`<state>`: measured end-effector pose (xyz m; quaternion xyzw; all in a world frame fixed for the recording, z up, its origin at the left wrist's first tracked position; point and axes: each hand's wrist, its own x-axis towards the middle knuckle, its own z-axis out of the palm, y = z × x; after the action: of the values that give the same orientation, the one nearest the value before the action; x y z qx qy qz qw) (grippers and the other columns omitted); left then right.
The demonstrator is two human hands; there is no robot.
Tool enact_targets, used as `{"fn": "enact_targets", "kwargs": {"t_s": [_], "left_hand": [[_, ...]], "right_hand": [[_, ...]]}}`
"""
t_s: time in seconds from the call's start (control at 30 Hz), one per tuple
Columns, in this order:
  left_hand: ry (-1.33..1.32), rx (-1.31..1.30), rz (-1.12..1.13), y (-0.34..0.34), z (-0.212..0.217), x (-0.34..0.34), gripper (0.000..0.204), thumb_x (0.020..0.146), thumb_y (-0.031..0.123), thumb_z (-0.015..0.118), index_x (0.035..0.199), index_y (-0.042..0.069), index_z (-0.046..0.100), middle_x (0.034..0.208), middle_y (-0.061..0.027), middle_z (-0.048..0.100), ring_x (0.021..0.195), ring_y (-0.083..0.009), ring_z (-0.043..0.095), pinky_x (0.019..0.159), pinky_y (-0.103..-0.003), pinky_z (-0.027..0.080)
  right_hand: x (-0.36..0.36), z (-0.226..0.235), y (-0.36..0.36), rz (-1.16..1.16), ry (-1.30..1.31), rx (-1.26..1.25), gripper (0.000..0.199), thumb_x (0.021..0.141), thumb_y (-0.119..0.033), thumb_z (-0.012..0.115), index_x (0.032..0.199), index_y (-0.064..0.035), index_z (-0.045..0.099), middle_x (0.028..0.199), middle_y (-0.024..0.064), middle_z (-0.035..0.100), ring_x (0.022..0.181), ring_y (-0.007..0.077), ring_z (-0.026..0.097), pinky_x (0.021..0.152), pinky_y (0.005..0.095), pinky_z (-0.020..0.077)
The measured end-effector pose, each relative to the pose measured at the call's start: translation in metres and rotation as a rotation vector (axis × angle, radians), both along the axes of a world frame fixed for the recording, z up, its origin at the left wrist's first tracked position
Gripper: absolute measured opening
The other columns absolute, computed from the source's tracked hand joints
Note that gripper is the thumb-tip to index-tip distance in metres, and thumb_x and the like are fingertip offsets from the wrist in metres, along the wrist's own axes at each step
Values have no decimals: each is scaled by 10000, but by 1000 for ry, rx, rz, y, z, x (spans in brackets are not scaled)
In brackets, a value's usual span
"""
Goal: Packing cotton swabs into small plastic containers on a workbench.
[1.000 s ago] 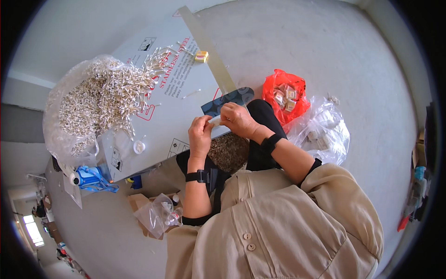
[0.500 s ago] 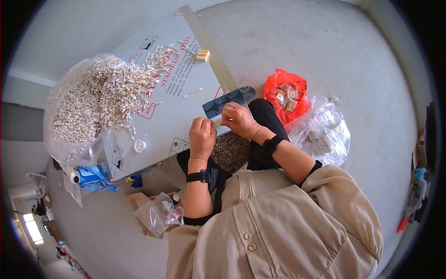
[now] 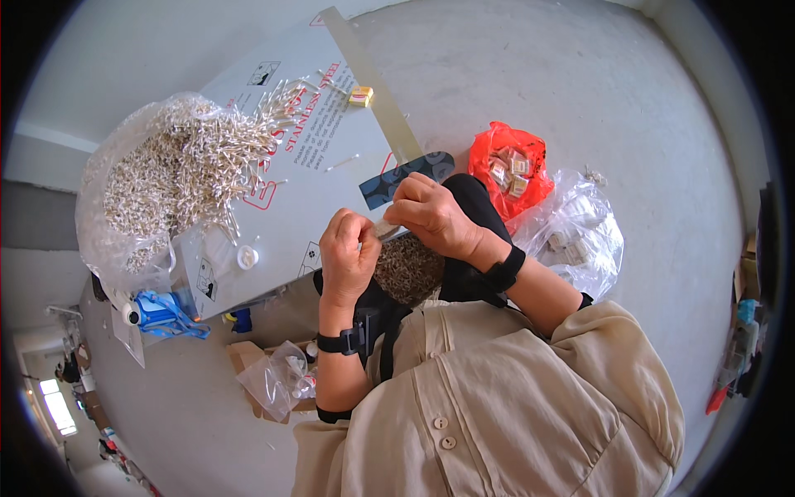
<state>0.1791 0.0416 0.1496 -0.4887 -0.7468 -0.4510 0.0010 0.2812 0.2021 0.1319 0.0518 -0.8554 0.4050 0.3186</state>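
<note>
The left hand (image 3: 348,257) and the right hand (image 3: 435,217) are near to each other, at the near edge of the grey surface (image 3: 286,236). Between their fingertips is a small whitish piece (image 3: 383,229). The left hand has its fingers and thumb pressed together on one end of it; the right hand pinches the other end. What the piece is exactly, I cannot tell.

Just below the hands, between the knees, is a mass of brownish bits (image 3: 410,269). Beyond the right hand lies a dark blue patterned strip (image 3: 383,194). To the left of the left hand there is a white round cap (image 3: 248,258), and farther left a big heap of cotton swabs (image 3: 195,161) in a clear bag (image 3: 89,219). Well beyond both hands stands a small yellow box (image 3: 361,96). To the right of the right hand, on the floor (image 3: 662,207), a red bag (image 3: 538,159) holds small boxes (image 3: 518,185).
</note>
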Motion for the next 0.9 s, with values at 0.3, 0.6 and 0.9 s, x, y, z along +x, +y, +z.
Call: {"fn": "enact_targets", "kwargs": {"t_s": [0.3,0.6,0.9], "left_hand": [[-260,38,20,-18,37,23,86,805,-64,644,854,-5,604,795,-68,593,662,-156,570,591,-267,460],[-456,142,2,-20,39,36,169,858,0,652,1025,-27,635,913,-44,639,773,-104,579,691,-233,468],[-199,100,192,17,-40,11,258,893,17,627,1145,-37,630,1057,-90,666,908,-140,639,814,-264,517]], "right_hand": [[15,30,-13,-67,44,20,130,747,-9,697,803,-39,584,788,79,509,763,274,512,671,363,437],[23,40,-28,-88,42,-94,103,782,-22,676,815,-40,579,797,84,520,760,277,514,664,360,426],[-8,-26,-18,-267,42,-107,45,843,-14,628,848,-15,583,809,120,543,712,316,562,611,356,468]]}}
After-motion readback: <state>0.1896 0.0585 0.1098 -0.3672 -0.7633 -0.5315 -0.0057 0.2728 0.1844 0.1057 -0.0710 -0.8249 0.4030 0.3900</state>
